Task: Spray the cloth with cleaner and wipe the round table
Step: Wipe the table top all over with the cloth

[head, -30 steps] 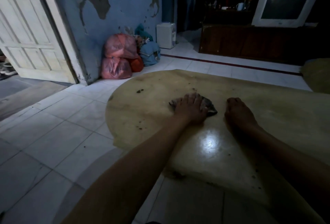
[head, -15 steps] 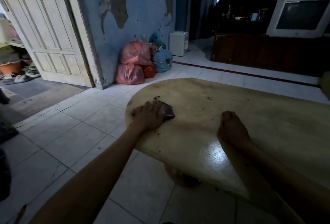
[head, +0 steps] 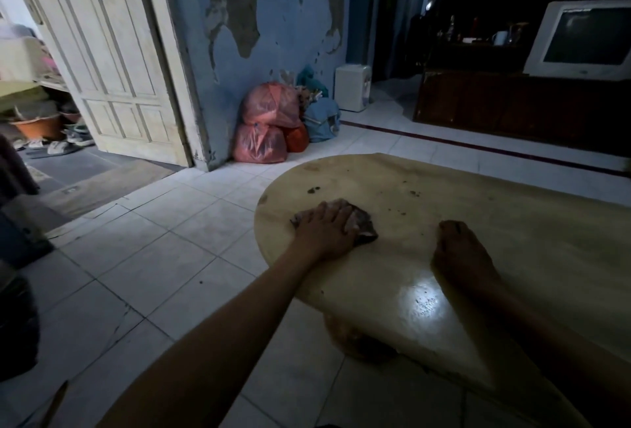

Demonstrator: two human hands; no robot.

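Note:
The round table (head: 512,222) is low, pale yellow and glossy, with dark crumbs scattered over its top. My left hand (head: 324,227) lies flat on a dark crumpled cloth (head: 365,227) near the table's left edge; the cloth sticks out to the right of my fingers. My right hand (head: 459,250) rests palm down on the bare tabletop, a little to the right of the cloth, with nothing in it. No spray bottle is in view.
White floor tiles (head: 153,257) surround the table. Red plastic bags (head: 266,123) and a blue bag (head: 322,120) sit against the peeling blue wall. A white door (head: 112,62) stands open at left. A dark cabinet (head: 512,110) carries a white monitor (head: 587,41).
My left hand slid the cloth from the table's middle out to the left edge, then a little back to the right. My right hand stayed planted on the tabletop.

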